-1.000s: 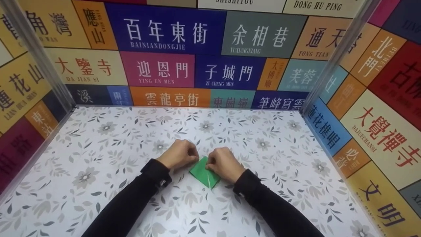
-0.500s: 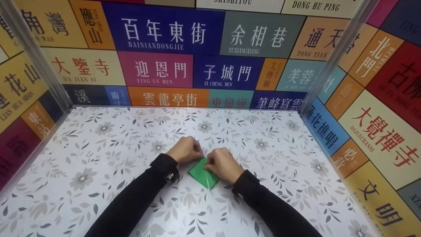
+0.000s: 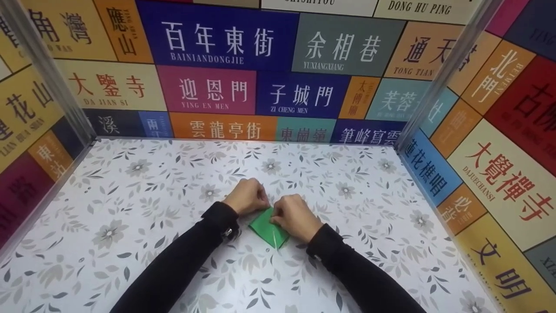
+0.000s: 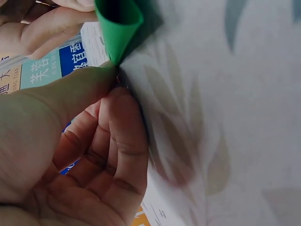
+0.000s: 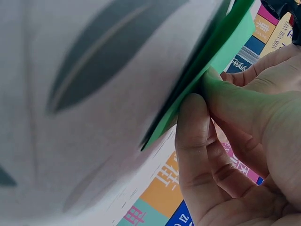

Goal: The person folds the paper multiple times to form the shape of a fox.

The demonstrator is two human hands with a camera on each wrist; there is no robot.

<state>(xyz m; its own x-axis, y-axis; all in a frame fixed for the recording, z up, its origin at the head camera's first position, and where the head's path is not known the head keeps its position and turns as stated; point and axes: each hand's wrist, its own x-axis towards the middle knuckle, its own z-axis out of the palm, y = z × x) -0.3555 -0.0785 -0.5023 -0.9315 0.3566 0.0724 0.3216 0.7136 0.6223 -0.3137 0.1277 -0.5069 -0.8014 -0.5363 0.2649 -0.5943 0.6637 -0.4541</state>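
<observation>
A small folded piece of green paper [image 3: 266, 228] lies on the tabletop between both hands, one corner toward the person and a pale line near that corner. My left hand [image 3: 248, 196] pinches its far corner between thumb and forefinger. In the left wrist view the paper [image 4: 120, 30] bulges into an open fold just beyond the thumb tip. My right hand [image 3: 296, 216] pinches the right edge. The right wrist view shows the thumb on top of the layered paper [image 5: 221, 52] and the forefinger at its edge.
The tabletop [image 3: 173, 187] has a white covering with grey leaves and flowers. Colourful panels with printed characters [image 3: 226, 43] stand at the back and both sides. Clear corner strips [image 3: 447, 65] join them.
My left hand has shifted a little right and away from the person, up to the paper's far corner. My right hand keeps its pinch, and the paper has barely moved.
</observation>
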